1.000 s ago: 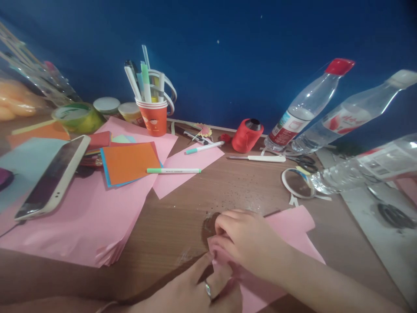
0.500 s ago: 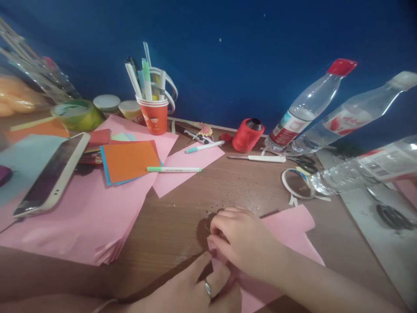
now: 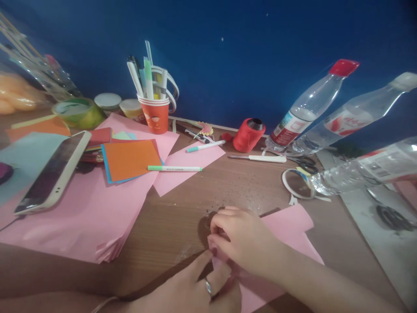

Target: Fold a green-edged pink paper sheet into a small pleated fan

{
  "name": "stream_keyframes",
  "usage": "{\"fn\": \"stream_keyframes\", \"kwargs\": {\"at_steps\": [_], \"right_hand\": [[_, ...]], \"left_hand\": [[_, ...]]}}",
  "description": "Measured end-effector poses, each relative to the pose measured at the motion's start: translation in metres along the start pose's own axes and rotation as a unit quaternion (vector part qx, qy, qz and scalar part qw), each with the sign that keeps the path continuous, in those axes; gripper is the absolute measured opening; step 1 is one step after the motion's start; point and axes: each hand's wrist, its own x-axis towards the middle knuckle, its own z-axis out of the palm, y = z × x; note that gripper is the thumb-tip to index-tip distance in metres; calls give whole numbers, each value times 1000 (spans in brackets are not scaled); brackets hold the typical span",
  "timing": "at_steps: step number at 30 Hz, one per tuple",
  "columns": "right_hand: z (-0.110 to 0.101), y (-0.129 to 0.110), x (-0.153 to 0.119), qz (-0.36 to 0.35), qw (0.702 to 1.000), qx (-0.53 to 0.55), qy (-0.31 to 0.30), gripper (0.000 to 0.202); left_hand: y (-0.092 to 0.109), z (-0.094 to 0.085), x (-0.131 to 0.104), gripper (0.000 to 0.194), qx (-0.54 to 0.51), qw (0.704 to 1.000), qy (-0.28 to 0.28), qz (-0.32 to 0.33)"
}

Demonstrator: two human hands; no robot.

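A piece of pink paper [image 3: 286,230] lies on the wooden table under both hands, its far right corner curling up. My right hand [image 3: 244,237] reaches in from the right with its fingers curled together over the paper's left part. Close below it, my left hand [image 3: 198,284], with a silver ring, pinches the paper's left edge between thumb and bent fingers. The fingertips of the two hands almost meet, and part of the paper is hidden beneath them.
Pink sheets [image 3: 74,221], a phone [image 3: 54,174] and orange paper [image 3: 133,161] lie left. A red cup of pens [image 3: 158,117], red thread spool [image 3: 249,134], knife [image 3: 267,158] and tape roll [image 3: 298,184] stand or lie beyond. Plastic bottles [image 3: 289,126] are at right.
The hands and the pink paper look almost the same as before. Only a very slight shift of the whole view is visible.
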Motion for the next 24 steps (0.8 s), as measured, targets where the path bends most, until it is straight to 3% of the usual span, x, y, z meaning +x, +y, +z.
{"fn": "stream_keyframes", "kwargs": {"at_steps": [5,10,13,21,24], "right_hand": [[3,3,-1,-12,1000,-3,10,12],[10,10,-4,-103,994,-38,27,14],[14,14,-4,-129,990,-45,33,17],[9,11,3,-53,998,12,25,16],[6,9,3,-35,999,7,23,18]], "left_hand": [[2,3,-2,28,8,1000,0,6],[2,7,-4,26,18,999,22,-28],[-2,4,-3,24,38,999,31,-9],[0,-5,0,24,26,999,10,-19],[6,-9,-2,30,56,996,19,-68]]}}
